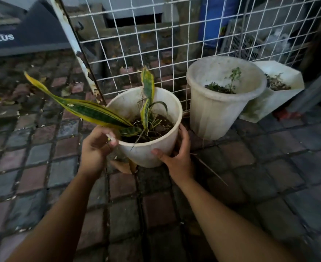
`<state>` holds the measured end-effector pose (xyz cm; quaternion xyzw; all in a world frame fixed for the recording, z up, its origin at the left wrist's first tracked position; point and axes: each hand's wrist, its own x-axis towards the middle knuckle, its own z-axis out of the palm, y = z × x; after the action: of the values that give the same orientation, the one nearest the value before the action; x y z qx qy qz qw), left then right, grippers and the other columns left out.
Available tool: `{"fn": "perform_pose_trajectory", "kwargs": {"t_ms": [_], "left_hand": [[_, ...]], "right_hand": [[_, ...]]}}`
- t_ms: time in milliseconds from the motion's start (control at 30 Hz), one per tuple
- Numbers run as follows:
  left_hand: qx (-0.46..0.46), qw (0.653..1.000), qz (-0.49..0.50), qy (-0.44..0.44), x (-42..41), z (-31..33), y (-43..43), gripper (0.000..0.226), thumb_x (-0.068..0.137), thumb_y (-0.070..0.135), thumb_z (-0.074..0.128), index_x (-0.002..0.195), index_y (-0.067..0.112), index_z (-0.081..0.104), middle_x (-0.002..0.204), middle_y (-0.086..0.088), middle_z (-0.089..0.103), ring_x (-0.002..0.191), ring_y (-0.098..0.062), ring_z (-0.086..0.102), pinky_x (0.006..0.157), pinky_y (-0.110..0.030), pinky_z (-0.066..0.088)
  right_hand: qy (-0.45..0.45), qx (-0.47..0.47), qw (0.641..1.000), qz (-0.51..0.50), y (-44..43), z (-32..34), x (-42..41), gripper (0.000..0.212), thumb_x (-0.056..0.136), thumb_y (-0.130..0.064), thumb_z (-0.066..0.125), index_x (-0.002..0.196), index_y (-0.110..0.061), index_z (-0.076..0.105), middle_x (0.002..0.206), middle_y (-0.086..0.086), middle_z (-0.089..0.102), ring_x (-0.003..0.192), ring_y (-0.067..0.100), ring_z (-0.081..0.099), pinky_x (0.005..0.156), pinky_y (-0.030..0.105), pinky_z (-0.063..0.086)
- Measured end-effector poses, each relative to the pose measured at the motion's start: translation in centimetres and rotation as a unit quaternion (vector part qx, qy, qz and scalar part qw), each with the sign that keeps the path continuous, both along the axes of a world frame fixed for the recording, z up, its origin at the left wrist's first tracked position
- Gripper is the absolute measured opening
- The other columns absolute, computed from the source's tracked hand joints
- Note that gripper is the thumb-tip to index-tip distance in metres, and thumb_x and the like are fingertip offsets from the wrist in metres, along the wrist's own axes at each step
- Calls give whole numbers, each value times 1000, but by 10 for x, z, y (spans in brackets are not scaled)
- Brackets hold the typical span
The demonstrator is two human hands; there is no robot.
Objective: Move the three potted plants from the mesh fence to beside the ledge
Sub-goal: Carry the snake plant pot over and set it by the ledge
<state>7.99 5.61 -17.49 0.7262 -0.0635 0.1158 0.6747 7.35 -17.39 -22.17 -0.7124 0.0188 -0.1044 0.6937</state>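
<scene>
A white pot with a snake plant [148, 148] stands in front of the white mesh fence [174, 44]. Its long green and yellow leaves lean left. My left hand [96, 148] grips the pot's near left rim. My right hand [176, 157] is wrapped around its right side. To the right, a taller white pot [212, 114] holds a small thin seedling. Behind that one an angular white pot [280, 72] with dry soil leans against the fence.
Dark wet paving bricks [269, 167] cover the ground, with scattered leaf bits at left. A rusted white fence post [76, 46] slants by the pot. A dark board with lettering [23, 38] lies at top left. A blue barrel [216, 21] stands beyond the mesh.
</scene>
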Motion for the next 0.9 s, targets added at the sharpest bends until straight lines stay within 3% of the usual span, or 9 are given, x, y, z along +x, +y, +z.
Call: {"fn": "perform_pose_trajectory", "kwargs": {"t_ms": [133, 233, 300, 400, 500, 567, 633, 767, 900], "left_hand": [[-45, 998, 35, 3, -11, -3, -17, 20, 90, 3, 56, 106, 15, 51, 94, -1, 57, 85, -16, 52, 75, -37, 39], [-80, 994, 68, 28, -29, -8, -34, 59, 90, 7, 58, 142, 18, 32, 136, -17, 58, 119, -41, 62, 100, -60, 49], [-49, 995, 69, 61, -33, -13, -39, 84, 84, 8, 69, 151, 26, 22, 159, -29, 42, 142, -50, 50, 116, -69, 41], [-54, 985, 66, 151, -29, -20, -44, 122, 80, 0, 83, 159, 35, -3, 162, -22, 45, 148, -39, 49, 121, -67, 37], [-63, 978, 56, 192, -26, -28, -49, 126, 75, 7, 82, 163, 35, -4, 161, -13, 49, 147, -31, 52, 116, -58, 48], [-57, 978, 53, 193, -24, -31, -52, 131, 65, 11, 86, 163, 35, 2, 161, -10, 47, 146, -28, 52, 111, -54, 53], [-59, 980, 57, 183, -22, -34, -56, 133, 62, 12, 86, 162, 34, 0, 162, -11, 46, 145, -30, 53, 112, -59, 51], [-54, 978, 48, 193, -15, -36, -61, 143, 66, 1, 93, 161, 27, -10, 163, -21, 40, 146, -50, 47, 110, -75, 44], [-66, 982, 34, 175, -11, -32, -48, 136, 56, 12, 89, 162, 17, 2, 163, -17, 42, 146, -39, 50, 112, -63, 49]], "right_hand": [[27, 37, 999, -11, 2, 2, 0, 110, 58, -37, 94, 153, -31, 40, 160, 5, 38, 147, 26, 44, 114, 58, 46], [39, 67, 997, 22, -8, -4, 6, 105, 58, -40, 90, 150, -34, 40, 159, 12, 40, 145, 27, 46, 116, 54, 45], [52, 74, 995, 45, -16, -8, 16, 109, 57, -32, 91, 152, -25, 38, 157, 16, 42, 143, 31, 47, 116, 50, 46], [88, 71, 988, 103, -25, -7, 34, 137, 48, -26, 97, 161, -16, 22, 152, 7, 44, 141, 26, 48, 110, 37, 51], [103, 94, 979, 150, -28, -1, 40, 175, 19, -61, 100, 164, -17, 13, 157, 4, 39, 135, 12, 47, 103, 22, 50], [91, 93, 977, 170, -25, -2, 38, 172, 22, -65, 99, 164, -17, 13, 163, 7, 34, 139, 15, 43, 100, 18, 51], [80, 87, 978, 172, -21, -4, 35, 165, 26, -49, 102, 163, -21, 15, 164, 7, 33, 140, 18, 43, 97, 17, 53], [65, 83, 985, 136, -18, -9, 32, 137, 44, -27, 96, 161, -29, 24, 162, 2, 37, 144, 19, 43, 100, 23, 53], [70, 104, 985, 118, -11, -8, 26, 120, 58, -8, 98, 156, -33, 34, 155, -6, 41, 145, 19, 41, 109, 38, 52]]}}
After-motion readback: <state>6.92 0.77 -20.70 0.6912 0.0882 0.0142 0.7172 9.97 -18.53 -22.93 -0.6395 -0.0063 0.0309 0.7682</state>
